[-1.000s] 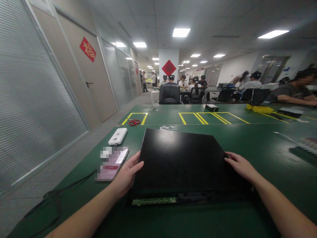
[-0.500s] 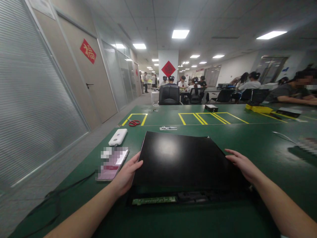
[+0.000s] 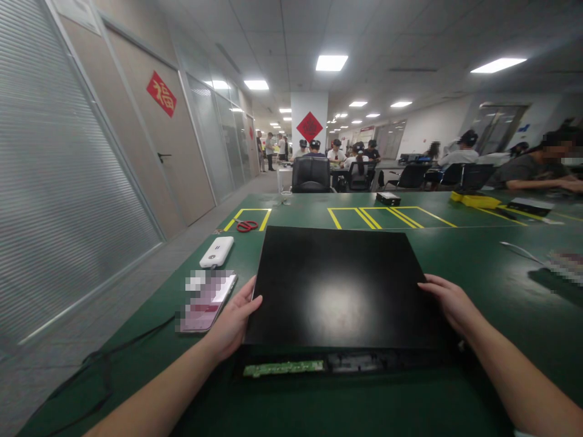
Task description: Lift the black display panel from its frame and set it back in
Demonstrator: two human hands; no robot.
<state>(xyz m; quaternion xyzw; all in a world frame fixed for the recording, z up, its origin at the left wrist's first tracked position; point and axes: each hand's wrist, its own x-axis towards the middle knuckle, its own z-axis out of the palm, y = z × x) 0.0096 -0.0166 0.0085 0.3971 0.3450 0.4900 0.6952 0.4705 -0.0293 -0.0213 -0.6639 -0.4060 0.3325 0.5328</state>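
Observation:
A glossy black screen panel (image 3: 332,273) is in front of me, tilted slightly, with a ceiling light mirrored in it. My left hand (image 3: 234,318) grips its left edge, thumb over the front. On the right edge, my right hand (image 3: 449,297) is closed with the thumb on the front; the fingers behind are hidden. Below the panel's near edge a black frame (image 3: 373,363) shows, with a narrow green circuit board (image 3: 283,368) at its left. How far the panel sits above the frame I cannot tell.
Left of my left hand lie a phone (image 3: 207,303) and a white power bank (image 3: 217,252). Red-handled scissors (image 3: 246,226) rest near yellow tape. A black box (image 3: 388,198) and a yellow tray (image 3: 476,199) stand at the back. Other people sit farther away.
The panel's far edge has risen and its right side now meets my right hand, whose fingers have closed on it. The light's reflection has slid down the panel. My left hand kept its grip.

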